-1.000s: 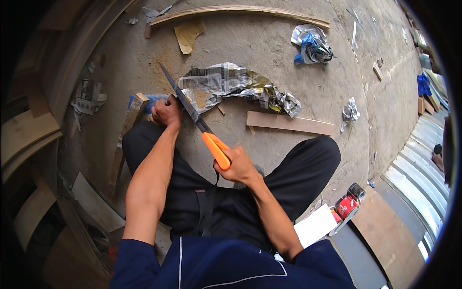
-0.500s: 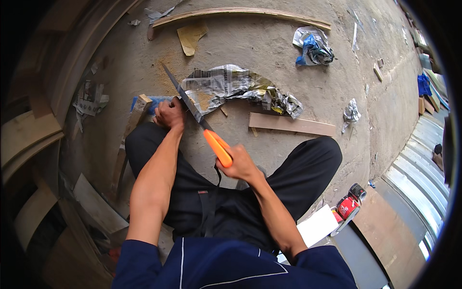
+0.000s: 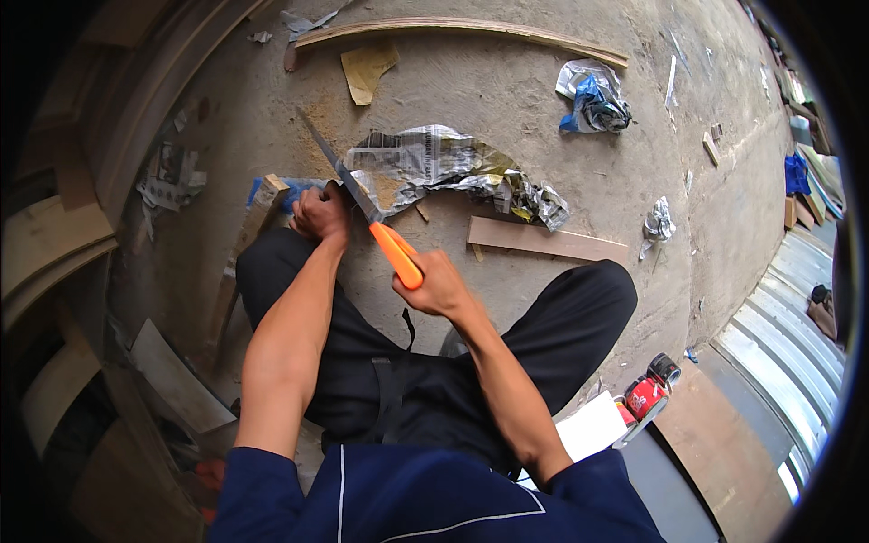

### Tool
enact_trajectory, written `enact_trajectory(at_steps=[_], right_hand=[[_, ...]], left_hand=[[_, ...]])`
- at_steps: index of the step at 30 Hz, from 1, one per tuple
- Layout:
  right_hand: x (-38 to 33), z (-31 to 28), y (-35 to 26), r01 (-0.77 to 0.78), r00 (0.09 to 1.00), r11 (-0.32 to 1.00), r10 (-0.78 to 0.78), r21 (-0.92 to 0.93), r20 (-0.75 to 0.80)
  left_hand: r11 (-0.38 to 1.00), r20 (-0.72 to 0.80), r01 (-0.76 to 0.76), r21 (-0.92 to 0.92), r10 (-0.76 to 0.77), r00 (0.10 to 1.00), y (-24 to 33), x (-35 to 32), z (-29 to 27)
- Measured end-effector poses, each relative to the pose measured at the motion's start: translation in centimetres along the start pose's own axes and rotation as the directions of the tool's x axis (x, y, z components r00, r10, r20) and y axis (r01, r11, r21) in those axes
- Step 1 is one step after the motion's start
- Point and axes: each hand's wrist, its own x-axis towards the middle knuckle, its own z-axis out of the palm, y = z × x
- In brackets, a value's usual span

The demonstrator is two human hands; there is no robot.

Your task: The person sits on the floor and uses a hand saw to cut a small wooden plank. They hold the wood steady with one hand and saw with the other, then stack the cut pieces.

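My right hand (image 3: 436, 284) is wrapped round the orange handle of a hand saw (image 3: 342, 172). The saw's long dark blade slants up and left, passing close by the knuckles of my left hand (image 3: 321, 215). That hand is closed low over the ground, and what its fingers grip is hidden. Beside it lie a blue piece of material (image 3: 297, 188) and the end of a wooden batten (image 3: 266, 197). Right of the blade, a crumpled newspaper sheet (image 3: 434, 154) is spread out with sawdust on it.
A flat wooden board (image 3: 548, 238) lies before my right knee. Farther off are a long wooden strip (image 3: 453, 23), a tan scrap (image 3: 369, 74) and crumpled paper with blue plastic (image 3: 595, 100). A red power tool (image 3: 646, 395) stands at lower right. Stacked wood pieces (image 3: 50, 240) line the left.
The saw and my right hand have shifted slightly up and left along the blade's line. My left hand stays in place.
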Motion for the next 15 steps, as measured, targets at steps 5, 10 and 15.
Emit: enact_trajectory(at_steps=[5, 10, 15], right_hand=[[-4.3, -1.2, -2.0, -0.059, 0.998, 0.988, 0.056, 0.144, 0.027], [-4.1, -1.9, -0.6, -0.067, 0.997, 0.997, 0.065, 0.050, 0.036], [-4.3, -1.5, -1.2, -0.011, 1.000, 0.998, 0.011, 0.067, 0.005]], left_hand=[[1.000, -0.017, -0.014, 0.027, 0.014, 1.000, 0.0, 0.3, -0.1], [1.000, -0.020, 0.008, 0.027, -0.007, 1.000, 0.5, 0.6, 0.2], [0.999, -0.009, 0.005, 0.035, -0.005, 1.000, 0.2, 0.6, -0.2]])
